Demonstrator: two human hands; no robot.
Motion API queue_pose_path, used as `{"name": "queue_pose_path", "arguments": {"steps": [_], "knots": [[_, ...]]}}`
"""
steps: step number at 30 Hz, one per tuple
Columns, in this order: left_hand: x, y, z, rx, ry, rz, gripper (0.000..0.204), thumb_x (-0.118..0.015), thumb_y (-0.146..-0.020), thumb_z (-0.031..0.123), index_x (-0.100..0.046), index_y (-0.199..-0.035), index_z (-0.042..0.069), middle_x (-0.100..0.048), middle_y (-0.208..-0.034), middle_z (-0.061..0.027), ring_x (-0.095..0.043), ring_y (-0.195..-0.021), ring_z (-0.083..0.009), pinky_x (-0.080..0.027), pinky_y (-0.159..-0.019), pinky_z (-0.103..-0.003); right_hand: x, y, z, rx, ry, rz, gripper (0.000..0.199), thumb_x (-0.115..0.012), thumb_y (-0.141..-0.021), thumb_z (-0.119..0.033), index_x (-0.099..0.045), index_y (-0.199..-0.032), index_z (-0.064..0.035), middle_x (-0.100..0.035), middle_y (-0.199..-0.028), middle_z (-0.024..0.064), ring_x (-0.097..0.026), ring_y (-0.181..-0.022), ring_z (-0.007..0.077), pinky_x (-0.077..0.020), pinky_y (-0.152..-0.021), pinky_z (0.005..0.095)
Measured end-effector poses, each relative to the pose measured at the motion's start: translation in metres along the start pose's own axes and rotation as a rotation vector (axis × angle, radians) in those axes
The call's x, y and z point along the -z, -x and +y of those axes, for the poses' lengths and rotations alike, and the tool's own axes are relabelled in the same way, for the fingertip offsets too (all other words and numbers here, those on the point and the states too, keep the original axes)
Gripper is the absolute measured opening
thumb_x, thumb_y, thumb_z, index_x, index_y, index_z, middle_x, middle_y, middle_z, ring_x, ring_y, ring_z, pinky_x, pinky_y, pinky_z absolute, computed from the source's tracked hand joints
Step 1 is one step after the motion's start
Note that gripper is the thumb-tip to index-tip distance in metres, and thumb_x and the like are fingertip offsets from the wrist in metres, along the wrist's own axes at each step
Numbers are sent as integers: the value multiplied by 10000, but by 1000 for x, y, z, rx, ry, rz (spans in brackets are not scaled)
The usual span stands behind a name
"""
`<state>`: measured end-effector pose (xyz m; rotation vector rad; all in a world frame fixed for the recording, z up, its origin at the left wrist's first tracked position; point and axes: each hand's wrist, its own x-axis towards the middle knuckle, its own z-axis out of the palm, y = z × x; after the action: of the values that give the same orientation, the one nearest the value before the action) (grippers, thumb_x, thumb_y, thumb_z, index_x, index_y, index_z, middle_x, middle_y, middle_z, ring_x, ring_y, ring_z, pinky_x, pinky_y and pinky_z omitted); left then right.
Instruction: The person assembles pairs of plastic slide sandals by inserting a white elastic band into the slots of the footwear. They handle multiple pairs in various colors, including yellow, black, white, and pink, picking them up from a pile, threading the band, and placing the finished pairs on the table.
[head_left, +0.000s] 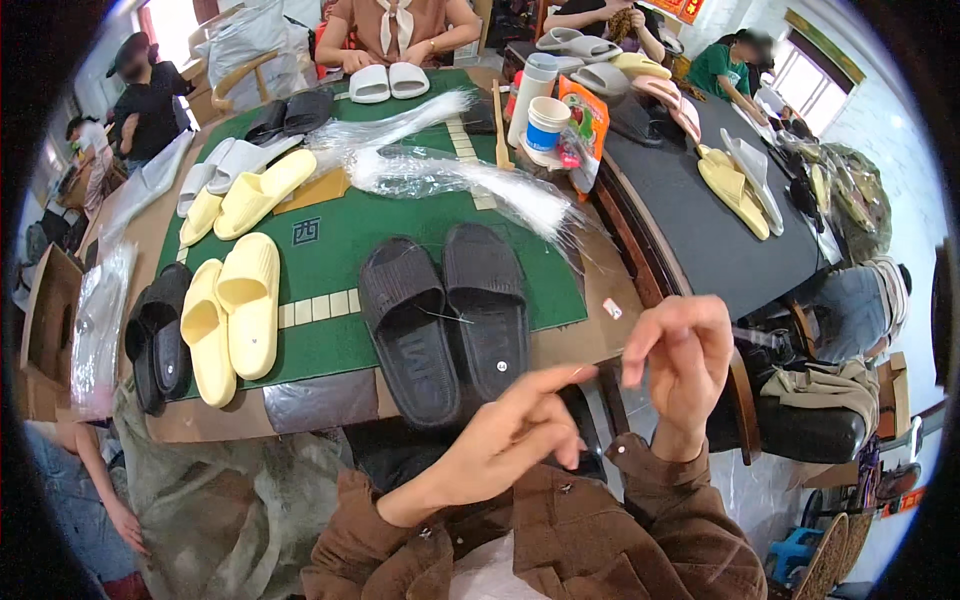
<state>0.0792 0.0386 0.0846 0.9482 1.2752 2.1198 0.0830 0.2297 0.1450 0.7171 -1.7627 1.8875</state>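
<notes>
Handling the thin tie (447,316) gently should, we judge, keep the black slippers (408,335) paired at the mat's (340,260) near edge. Our left hand (512,438), nearer us than the mat, looks loose and empty; our right hand (688,355), rightward of the mat, curls, its grasp we cannot tell.

Brown long-sleeved jacket (570,530) with small pale buttons (620,450) at the cuffs (375,510), over a whitish garment (490,572)
</notes>
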Motion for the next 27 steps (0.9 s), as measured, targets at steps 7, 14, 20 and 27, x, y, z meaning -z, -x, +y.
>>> {"name": "queue_pose_path", "arguments": {"steps": [7,14,20,27], "knots": [[33,30,-11,-237,-25,430,192,-430,-986,140,-525,-1051,-13,-612,-784,-125,-602,-797,-206,-473,-828,-363,42,27,38,-512,-2,244,183,-484,-968,-94,-442,-1134,-31,-646,-835,129,-605,-638,147,-485,-586,249],[55,44,-8,-365,53,586,254,-500,-901,141,-522,-1117,8,-624,-943,-155,-518,-1137,-281,-305,-1057,-427,35,50,71,-674,-179,199,88,-488,-988,-135,-475,-1036,-62,-657,-871,96,-631,-674,124,-487,-579,208],[39,31,-23,-205,-880,478,446,-532,-840,-18,-462,-1280,-21,-465,-1326,-194,-505,-1191,-306,-388,-1020,-387,11,44,76,-736,-376,41,114,-486,-997,-169,-456,-1054,-75,-641,-883,88,-651,-723,141,-536,-628,233],[14,26,-43,-81,-536,322,523,-506,-869,-78,-419,-1381,-15,-384,-1400,-161,-631,-868,-205,-518,-763,-293,-14,43,92,-712,-474,74,98,-464,-1004,-146,-465,-1057,-64,-632,-910,89,-643,-773,140,-531,-666,251]]}}
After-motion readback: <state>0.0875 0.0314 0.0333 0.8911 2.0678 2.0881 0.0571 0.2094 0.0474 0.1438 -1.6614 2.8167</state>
